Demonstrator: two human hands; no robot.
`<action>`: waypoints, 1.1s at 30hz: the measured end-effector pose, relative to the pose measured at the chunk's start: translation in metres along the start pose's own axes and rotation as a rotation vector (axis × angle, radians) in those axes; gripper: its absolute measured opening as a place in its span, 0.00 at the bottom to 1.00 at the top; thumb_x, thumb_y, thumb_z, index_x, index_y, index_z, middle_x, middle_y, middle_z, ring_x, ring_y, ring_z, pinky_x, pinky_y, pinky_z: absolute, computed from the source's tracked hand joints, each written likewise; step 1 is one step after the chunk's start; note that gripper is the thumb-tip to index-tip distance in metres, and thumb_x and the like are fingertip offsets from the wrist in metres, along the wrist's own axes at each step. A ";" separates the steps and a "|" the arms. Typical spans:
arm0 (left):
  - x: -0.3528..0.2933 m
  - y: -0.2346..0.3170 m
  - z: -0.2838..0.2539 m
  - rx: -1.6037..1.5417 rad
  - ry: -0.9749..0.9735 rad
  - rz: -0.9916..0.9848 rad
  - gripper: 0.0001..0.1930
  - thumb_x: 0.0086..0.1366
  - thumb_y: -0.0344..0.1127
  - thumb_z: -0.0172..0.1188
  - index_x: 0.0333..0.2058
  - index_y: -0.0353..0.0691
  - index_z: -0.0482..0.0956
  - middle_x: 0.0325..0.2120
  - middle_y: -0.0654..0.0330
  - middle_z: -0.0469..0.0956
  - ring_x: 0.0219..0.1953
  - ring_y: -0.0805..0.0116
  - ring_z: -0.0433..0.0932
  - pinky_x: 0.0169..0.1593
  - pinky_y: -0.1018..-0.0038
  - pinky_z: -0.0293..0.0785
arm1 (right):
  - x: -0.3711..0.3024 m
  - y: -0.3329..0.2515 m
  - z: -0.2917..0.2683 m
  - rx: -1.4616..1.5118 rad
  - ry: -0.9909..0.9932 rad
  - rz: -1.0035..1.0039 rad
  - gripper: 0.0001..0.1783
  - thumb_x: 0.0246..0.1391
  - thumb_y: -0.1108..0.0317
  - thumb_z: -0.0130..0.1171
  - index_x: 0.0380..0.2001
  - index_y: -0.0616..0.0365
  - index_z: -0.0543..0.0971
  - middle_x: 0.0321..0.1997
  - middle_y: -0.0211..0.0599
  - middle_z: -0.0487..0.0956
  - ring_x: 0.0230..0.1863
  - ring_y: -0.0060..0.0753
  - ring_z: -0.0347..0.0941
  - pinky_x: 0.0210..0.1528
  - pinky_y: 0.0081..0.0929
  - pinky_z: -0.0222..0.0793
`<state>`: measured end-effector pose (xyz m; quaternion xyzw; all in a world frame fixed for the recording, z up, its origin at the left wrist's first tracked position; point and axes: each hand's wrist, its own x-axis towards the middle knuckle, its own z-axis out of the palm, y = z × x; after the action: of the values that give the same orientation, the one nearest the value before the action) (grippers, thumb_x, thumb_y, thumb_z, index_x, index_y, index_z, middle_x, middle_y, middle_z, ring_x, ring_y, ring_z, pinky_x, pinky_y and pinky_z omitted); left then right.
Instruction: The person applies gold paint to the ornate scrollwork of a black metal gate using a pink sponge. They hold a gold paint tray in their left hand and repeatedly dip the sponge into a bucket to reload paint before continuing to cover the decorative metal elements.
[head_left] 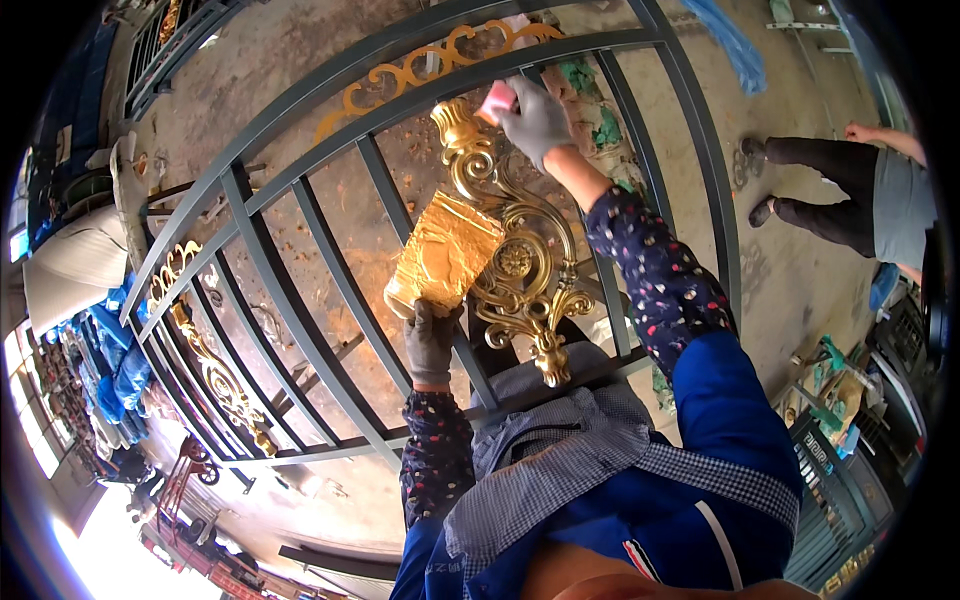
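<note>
My left hand (pixel 433 345), in a grey glove, is closed on the lower edge of a flat, squarish thing with a crinkled gold, foil-like face (pixel 445 250). It is tilted in front of the fence bars and overlaps the left side of a gold scrollwork ornament (pixel 517 258). In my gloved right hand (pixel 538 122) a pink sponge-like block (pixel 497 101) is pinched, close to the ornament's top and the curved rail of a dark grey metal fence panel (pixel 270 250). Whether the block touches the metal I cannot tell.
Gold scrolls (pixel 415 72) fill the gap between the two upper rails, and a second gold ornament (pixel 225 385) sits farther left. Another person (pixel 850 190) stands on the right. Blue plastic wrapping (pixel 125 360) is heaped at left; dark metal panels (pixel 835 490) lie at lower right.
</note>
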<state>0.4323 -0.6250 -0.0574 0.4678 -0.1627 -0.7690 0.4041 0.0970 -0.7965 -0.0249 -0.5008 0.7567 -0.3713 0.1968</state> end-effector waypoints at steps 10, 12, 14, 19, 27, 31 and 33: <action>0.000 0.003 0.005 0.065 0.040 0.013 0.27 0.67 0.50 0.58 0.56 0.36 0.68 0.46 0.56 0.75 0.45 0.62 0.78 0.48 0.64 0.79 | 0.015 0.012 0.033 -0.104 -0.005 0.089 0.17 0.48 0.61 0.65 0.40 0.58 0.77 0.36 0.45 0.81 0.41 0.50 0.78 0.45 0.42 0.71; 0.001 0.004 0.006 0.153 0.054 0.008 0.26 0.68 0.52 0.57 0.54 0.36 0.69 0.42 0.58 0.75 0.38 0.67 0.76 0.41 0.71 0.77 | 0.017 0.011 0.030 0.002 0.057 0.131 0.17 0.48 0.62 0.65 0.39 0.58 0.77 0.35 0.45 0.81 0.40 0.50 0.78 0.43 0.42 0.71; -0.001 0.004 0.010 0.154 0.062 0.006 0.26 0.67 0.52 0.57 0.52 0.36 0.70 0.40 0.58 0.76 0.35 0.69 0.75 0.38 0.72 0.77 | 0.020 0.008 0.035 0.072 0.141 0.124 0.16 0.48 0.62 0.65 0.38 0.57 0.78 0.35 0.45 0.80 0.39 0.49 0.78 0.42 0.41 0.71; -0.001 0.011 0.016 0.208 0.045 0.004 0.26 0.67 0.53 0.58 0.48 0.33 0.72 0.36 0.58 0.77 0.33 0.68 0.76 0.38 0.72 0.77 | 0.018 0.012 0.050 0.001 0.186 0.128 0.15 0.45 0.62 0.66 0.35 0.57 0.77 0.31 0.45 0.79 0.37 0.48 0.78 0.40 0.40 0.71; -0.001 0.004 0.003 0.196 0.033 -0.004 0.26 0.68 0.52 0.56 0.50 0.32 0.71 0.39 0.57 0.76 0.36 0.67 0.76 0.42 0.69 0.78 | 0.012 0.016 0.048 -0.063 0.139 0.090 0.15 0.43 0.62 0.68 0.32 0.56 0.77 0.28 0.43 0.78 0.32 0.48 0.77 0.35 0.36 0.71; 0.002 0.005 0.001 0.057 0.027 -0.033 0.26 0.68 0.50 0.56 0.54 0.33 0.69 0.45 0.56 0.75 0.43 0.64 0.78 0.48 0.64 0.79 | 0.007 0.015 0.034 0.052 0.062 0.035 0.12 0.45 0.65 0.66 0.32 0.57 0.77 0.28 0.41 0.80 0.32 0.41 0.78 0.35 0.34 0.71; -0.001 0.003 0.010 0.116 0.062 -0.004 0.25 0.67 0.53 0.56 0.50 0.36 0.71 0.38 0.58 0.76 0.35 0.67 0.76 0.39 0.70 0.76 | 0.005 0.016 0.021 0.149 -0.075 0.064 0.11 0.45 0.66 0.66 0.33 0.57 0.78 0.29 0.40 0.80 0.33 0.36 0.78 0.36 0.34 0.71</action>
<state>0.4254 -0.6277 -0.0498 0.5144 -0.1934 -0.7443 0.3795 0.0993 -0.8053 -0.0504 -0.4739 0.7348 -0.4008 0.2736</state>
